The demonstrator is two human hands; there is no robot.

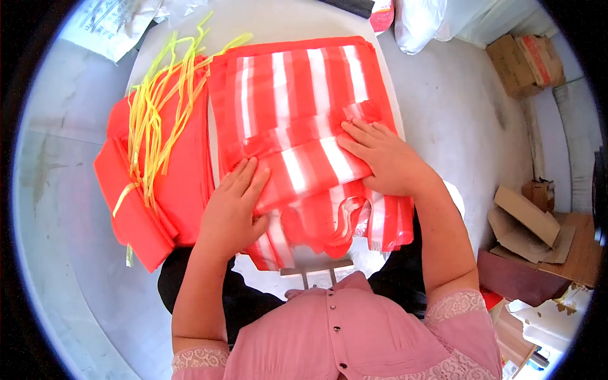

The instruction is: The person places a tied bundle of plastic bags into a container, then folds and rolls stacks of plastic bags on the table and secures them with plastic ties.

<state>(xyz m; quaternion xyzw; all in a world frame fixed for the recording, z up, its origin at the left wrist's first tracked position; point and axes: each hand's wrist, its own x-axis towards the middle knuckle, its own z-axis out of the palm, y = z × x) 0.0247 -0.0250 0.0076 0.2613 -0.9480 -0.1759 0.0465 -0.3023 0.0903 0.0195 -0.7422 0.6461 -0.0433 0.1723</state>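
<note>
Red-and-white striped plastic bags [297,88] lie in a flat stack on a pale table. Across the stack, the near part of the top striped layer [310,166] is folded over on itself. My left hand [231,206] lies on the left end of this fold with its fingers stretched out. On the right end rests my right hand [385,157], fingers spread and palm down. Toward my body, the cut handle ends [335,225] of the bags hang over the table edge. Neither hand grips anything.
Left of the stack is a pile of plain red bags [187,164], with a red folded bundle [130,202] tied in yellow and loose yellow strips [161,107] on it. Cardboard boxes [529,225] stand at the right. The table [272,28] shows at the back.
</note>
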